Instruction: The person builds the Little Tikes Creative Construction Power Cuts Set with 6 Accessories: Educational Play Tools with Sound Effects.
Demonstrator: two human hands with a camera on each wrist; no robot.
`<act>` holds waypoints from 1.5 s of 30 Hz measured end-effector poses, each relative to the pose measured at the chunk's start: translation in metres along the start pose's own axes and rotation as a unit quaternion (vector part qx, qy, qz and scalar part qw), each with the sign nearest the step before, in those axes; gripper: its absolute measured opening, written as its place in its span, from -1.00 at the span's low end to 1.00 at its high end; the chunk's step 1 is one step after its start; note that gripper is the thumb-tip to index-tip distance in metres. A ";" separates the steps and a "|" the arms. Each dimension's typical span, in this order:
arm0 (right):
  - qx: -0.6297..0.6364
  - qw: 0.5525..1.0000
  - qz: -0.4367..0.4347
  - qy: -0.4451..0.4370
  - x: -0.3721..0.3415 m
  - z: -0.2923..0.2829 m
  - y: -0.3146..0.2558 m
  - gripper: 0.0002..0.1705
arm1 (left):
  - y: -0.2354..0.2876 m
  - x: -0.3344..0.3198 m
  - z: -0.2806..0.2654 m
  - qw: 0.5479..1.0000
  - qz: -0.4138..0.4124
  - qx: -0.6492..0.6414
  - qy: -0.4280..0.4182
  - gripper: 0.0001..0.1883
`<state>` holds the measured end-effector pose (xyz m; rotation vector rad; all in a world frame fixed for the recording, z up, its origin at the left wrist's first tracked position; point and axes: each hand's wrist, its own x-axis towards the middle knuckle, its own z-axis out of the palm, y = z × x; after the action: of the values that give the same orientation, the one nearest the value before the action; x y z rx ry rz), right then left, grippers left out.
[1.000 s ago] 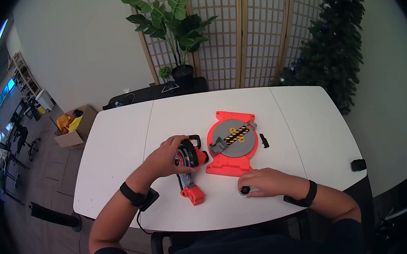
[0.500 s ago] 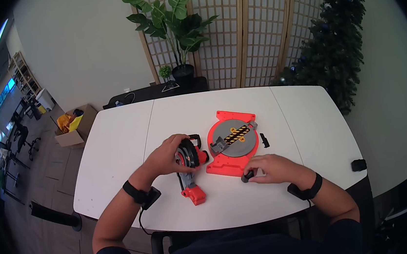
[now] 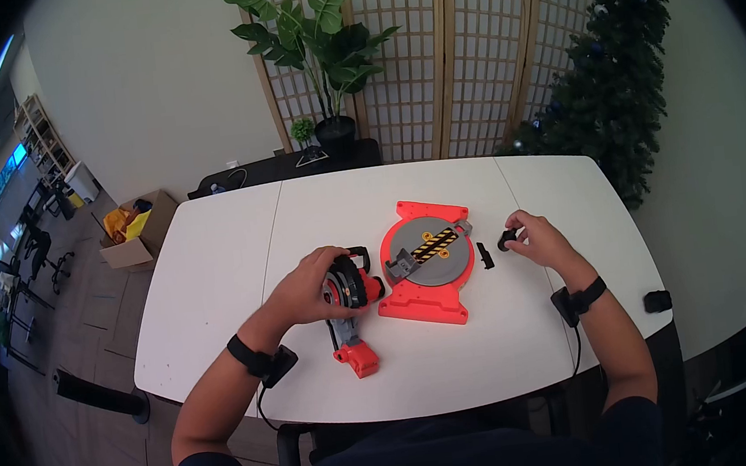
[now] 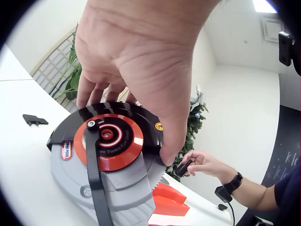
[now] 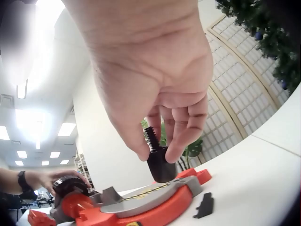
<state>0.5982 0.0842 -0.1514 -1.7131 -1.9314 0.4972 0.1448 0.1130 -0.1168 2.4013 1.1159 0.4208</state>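
Observation:
My left hand [image 3: 308, 286] grips the black blade guard of a toy miter saw head [image 4: 110, 141], fingers over the top and thumb at the near side. The saw head's red-orange arm end [image 3: 357, 358] points toward me on the table. Beyond the right side of the base, my right hand [image 3: 539, 238] pinches a black knob with a threaded screw [image 5: 162, 162] between thumb and fingers, above the tabletop. The red-orange saw base [image 3: 425, 303] lies between the hands, its round grey turntable [image 3: 441, 269] crossed by a yellow-and-black striped strip. A small black clip-like piece [image 3: 485, 255] lies right of it.
The white table [image 3: 221, 337] stands before me. A small black object [image 3: 657, 302] lies at its right edge. Behind it are a potted plant [image 3: 336, 135], a lattice screen and a decorated tree [image 3: 611, 93]. A cardboard box [image 3: 136, 247] sits on the floor at left.
My right hand has carried the black knob from in front of the base up and to the right, past the small black piece. The left hand has kept its hold on the saw head.

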 end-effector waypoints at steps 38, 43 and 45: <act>-0.101 0.972 -0.191 -0.093 -0.014 0.069 -0.055 0.08 | -0.052 0.058 -0.030 0.976 -0.113 -0.045 0.180 -0.06; -0.094 0.972 -0.187 -0.111 -0.016 0.074 -0.052 0.17 | -0.042 0.068 -0.029 0.940 -0.226 0.085 0.243 0.00; -0.091 0.972 -0.189 -0.108 -0.017 0.077 -0.051 0.17 | -0.048 0.075 -0.026 0.936 -0.241 0.096 0.239 0.02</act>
<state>0.5135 0.0645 -0.1862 -1.3849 -2.4574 0.3836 0.1490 0.2055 -0.1137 2.1170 1.9825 0.7731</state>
